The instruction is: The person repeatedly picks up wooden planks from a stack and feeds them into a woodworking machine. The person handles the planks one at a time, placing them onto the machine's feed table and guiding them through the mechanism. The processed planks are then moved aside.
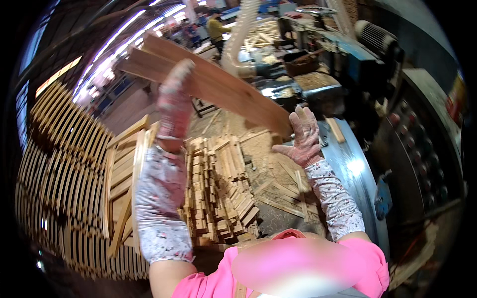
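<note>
My left hand, in a stained work glove, is raised and wrapped round a pair of long reddish-brown wooden boards. The boards slant from the upper left down towards the middle, and their far ends are slightly fanned apart. At the lower right end of the boards is my right hand, also gloved, with fingers spread and pointing up. Its palm is against or very close to the board end; I cannot tell whether it presses. Patterned sleeves cover both my forearms.
Below the boards lies a stack of short wood pieces, with slatted stacks at the left. Right of me runs a metal machine table carrying a small wood block. A ribbed hose hangs behind; a person stands farther back.
</note>
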### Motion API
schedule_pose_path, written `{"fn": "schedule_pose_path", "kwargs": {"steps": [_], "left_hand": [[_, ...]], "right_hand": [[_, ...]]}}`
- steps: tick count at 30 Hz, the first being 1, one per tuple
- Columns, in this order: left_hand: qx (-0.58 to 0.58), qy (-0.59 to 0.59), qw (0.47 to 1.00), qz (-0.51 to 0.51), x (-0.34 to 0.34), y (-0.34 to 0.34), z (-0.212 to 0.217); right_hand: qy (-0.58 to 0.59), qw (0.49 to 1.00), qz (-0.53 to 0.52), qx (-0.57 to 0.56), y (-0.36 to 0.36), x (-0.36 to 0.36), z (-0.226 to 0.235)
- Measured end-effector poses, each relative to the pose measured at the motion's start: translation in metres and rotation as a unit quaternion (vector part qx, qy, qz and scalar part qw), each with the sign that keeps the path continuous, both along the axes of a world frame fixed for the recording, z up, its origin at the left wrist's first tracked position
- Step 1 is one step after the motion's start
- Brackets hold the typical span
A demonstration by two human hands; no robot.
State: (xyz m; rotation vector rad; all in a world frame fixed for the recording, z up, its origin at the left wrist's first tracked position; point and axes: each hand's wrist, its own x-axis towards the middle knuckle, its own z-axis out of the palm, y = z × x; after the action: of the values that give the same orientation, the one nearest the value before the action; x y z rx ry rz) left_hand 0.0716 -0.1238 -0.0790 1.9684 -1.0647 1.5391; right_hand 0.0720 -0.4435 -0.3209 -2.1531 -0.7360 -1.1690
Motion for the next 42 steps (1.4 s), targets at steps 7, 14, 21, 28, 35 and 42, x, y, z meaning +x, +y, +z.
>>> {"fn": "schedule_pose_path", "kwargs": {"steps": [7,14,21,28,35,42], "left_hand": [[-0.405,0.736,0.491,-0.232,0.017,-0.197,-0.192],[-0.141,0.812,0.55,-0.135,0.009,-0.197,-0.229],[-0.125,0.637,0.76,0.015,0.056,-0.083,-0.18],[-0.079,0.365,0.842,0.389,0.027,0.136,-0.024],[0.1,0.504,0.518,0.683,-0.012,0.286,-0.02],[0.102,0.429,0.612,0.657,-0.002,0.313,-0.04]], "right_hand": [[0.242,0.957,-0.156,0.032,-0.145,-0.159,-0.123],[0.451,0.774,-0.439,-0.07,-0.221,-0.324,-0.187],[0.267,0.866,-0.423,0.029,-0.215,-0.06,-0.209],[0.42,0.847,-0.311,0.095,-0.192,-0.011,-0.198],[0.393,0.829,-0.387,-0.09,-0.234,-0.285,-0.207],[0.31,0.834,-0.418,-0.18,-0.255,-0.261,-0.231]]}}
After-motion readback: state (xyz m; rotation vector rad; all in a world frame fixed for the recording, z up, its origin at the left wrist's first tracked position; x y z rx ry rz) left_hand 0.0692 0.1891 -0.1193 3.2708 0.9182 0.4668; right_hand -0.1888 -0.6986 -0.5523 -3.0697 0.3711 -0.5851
